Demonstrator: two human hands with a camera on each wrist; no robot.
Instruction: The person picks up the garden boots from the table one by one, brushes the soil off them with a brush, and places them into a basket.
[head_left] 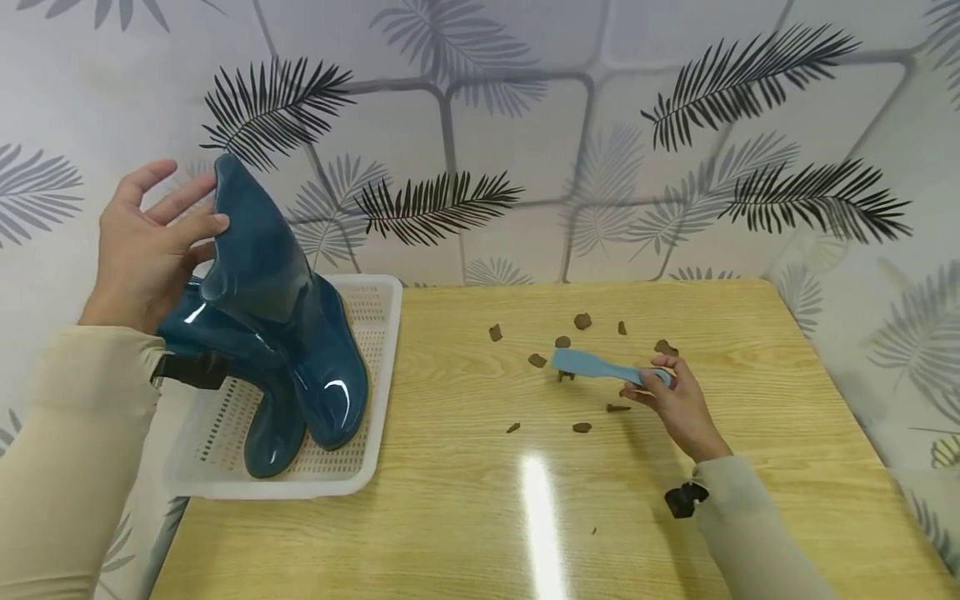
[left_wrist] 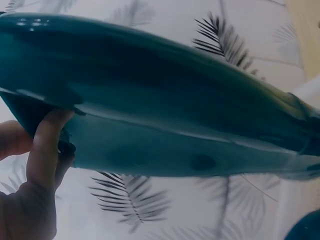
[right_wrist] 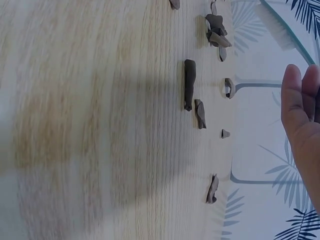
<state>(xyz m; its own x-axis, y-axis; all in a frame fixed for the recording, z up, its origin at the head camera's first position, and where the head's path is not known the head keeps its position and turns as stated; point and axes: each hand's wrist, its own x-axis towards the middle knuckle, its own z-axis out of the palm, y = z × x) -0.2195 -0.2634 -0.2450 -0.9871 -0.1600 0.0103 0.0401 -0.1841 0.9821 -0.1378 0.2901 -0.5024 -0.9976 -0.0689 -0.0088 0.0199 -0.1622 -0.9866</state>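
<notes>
My left hand pinches the top edge of a glossy dark-teal rubber boot, its shaft tilted up to the left. In the left wrist view the fingers lie at the opening of that boot. A second matching boot lies beside it; both feet are in a white plastic basket. Over the table, my right hand grips a light-blue brush by its handle end. The right wrist view shows the brush's pale bristles.
Several brown, dirt-like pieces are scattered on the wooden table under and around the brush. The basket stands on the table's left side. A leaf-patterned wall rises behind the table.
</notes>
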